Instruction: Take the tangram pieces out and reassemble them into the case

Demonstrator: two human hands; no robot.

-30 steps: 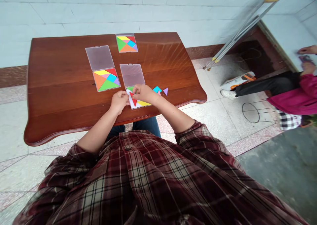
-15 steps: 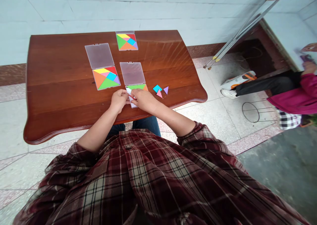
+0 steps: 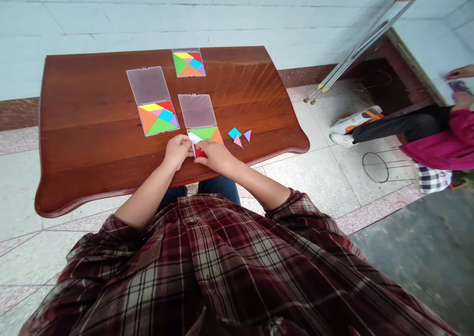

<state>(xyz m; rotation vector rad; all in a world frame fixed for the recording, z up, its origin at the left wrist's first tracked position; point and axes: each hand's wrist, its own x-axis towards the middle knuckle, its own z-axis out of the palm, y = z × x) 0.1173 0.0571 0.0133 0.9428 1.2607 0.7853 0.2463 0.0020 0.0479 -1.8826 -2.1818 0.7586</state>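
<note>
Right grip (image 3: 217, 154) on red piece (image 3: 200, 152); loose pieces (image 3: 238, 140) just right, lid (image 3: 197, 111) behind.

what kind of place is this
Probably a home porch or courtyard, though that is a guess: a polished wooden table against a pale tiled wall, speckled floor tiles, and tangram trays laid out.

Glossy polished wood table (image 3: 92, 143), frosted matt plastic lids (image 3: 148, 85), smooth bright plastic puzzle pieces (image 3: 234, 132).
</note>
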